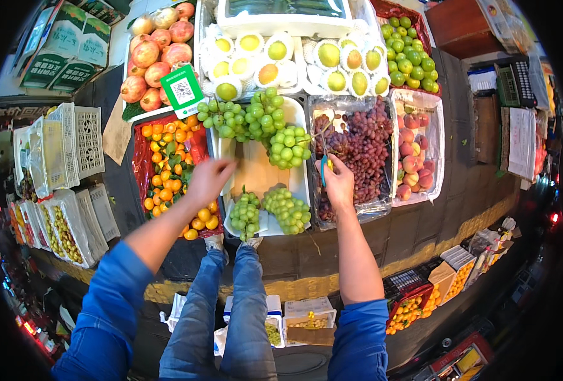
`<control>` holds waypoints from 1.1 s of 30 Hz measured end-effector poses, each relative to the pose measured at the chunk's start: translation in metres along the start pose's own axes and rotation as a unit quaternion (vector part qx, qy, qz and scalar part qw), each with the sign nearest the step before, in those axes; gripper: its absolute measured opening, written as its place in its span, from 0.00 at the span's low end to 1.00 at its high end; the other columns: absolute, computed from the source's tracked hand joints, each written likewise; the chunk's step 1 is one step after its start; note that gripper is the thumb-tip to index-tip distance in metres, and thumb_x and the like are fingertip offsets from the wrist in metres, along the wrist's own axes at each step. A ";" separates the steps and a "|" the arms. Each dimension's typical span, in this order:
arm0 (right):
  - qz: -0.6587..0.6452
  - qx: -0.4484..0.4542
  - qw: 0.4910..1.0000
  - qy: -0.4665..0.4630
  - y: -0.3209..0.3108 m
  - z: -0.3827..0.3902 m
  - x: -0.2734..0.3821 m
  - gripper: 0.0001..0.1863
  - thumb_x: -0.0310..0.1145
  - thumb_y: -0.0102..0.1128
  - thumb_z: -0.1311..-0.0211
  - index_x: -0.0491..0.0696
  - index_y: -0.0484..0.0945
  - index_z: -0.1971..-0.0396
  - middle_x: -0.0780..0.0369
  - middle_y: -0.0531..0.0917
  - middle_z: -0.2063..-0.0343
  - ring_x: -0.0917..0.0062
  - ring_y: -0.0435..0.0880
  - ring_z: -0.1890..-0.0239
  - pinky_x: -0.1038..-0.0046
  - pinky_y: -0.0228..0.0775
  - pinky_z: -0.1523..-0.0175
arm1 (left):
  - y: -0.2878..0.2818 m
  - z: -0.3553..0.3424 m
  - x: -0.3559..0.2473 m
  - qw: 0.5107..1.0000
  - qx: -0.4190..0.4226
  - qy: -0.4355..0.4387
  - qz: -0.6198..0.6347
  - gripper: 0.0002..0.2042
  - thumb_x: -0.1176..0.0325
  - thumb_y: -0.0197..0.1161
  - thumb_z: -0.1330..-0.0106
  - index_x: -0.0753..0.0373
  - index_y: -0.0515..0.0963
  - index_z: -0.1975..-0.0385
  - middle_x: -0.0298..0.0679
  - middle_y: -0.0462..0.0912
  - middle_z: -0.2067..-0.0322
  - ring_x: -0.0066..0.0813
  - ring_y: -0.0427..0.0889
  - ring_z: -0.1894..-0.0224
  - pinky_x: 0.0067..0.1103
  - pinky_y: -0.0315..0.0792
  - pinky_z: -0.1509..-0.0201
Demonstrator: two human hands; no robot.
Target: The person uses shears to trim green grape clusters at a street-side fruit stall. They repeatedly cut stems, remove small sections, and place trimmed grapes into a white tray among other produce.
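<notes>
Left: red-lined crate (143,170) of small orange citrus (162,195), leaves among the fruit. Left hand (213,181) above the line between that crate and the next tray, fingers bent; blurred, so cannot tell whether anything is pinched there. Forearm crosses above the citrus; a low sweep could, I judge, roll loose fruit off the pile. Next, white tray (253,170), bare across the middle. Two bunches of green grapes at its near end, left bunch (245,213) and right bunch (286,211), side by side; more heaped at the far end (246,120), with one plump bunch (289,147) up against the right edge. That heap looks prone to slump into the gap if a lower bunch were pulled, shedding berries. Right of it, blue-handled scissors (323,171), gripped in the right hand (339,183), over the near-left part of the red grapes (370,140). Blade tips not clear to me; a careless leftward swing could nick berries or the other hand, and a dropped wrist might crush red ones. Far right, peaches (415,159), well apart from both hands.
</notes>
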State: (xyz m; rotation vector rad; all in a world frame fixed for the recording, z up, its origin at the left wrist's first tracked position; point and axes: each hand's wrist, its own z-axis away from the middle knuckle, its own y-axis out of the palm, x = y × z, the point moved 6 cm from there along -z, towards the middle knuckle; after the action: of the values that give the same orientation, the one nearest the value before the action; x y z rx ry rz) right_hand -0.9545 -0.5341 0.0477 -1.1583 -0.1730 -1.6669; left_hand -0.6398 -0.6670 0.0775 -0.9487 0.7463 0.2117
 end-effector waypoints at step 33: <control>0.125 -0.010 0.992 -0.034 -0.043 -0.008 0.025 0.22 0.37 0.67 0.46 0.52 0.85 0.49 0.50 0.87 0.62 0.57 0.87 0.57 0.61 0.76 0.51 | 0.104 -0.196 -0.188 0.996 0.024 0.080 0.022 0.14 0.57 0.67 0.39 0.62 0.88 0.66 0.48 0.87 0.70 0.43 0.85 0.66 0.33 0.76 0.59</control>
State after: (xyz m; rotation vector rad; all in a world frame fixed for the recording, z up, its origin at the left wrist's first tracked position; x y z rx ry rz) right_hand -0.9933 -0.5369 0.0801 -1.1998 -0.0512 -1.4133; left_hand -0.9219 -0.7349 0.0629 -0.9109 0.9154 0.1562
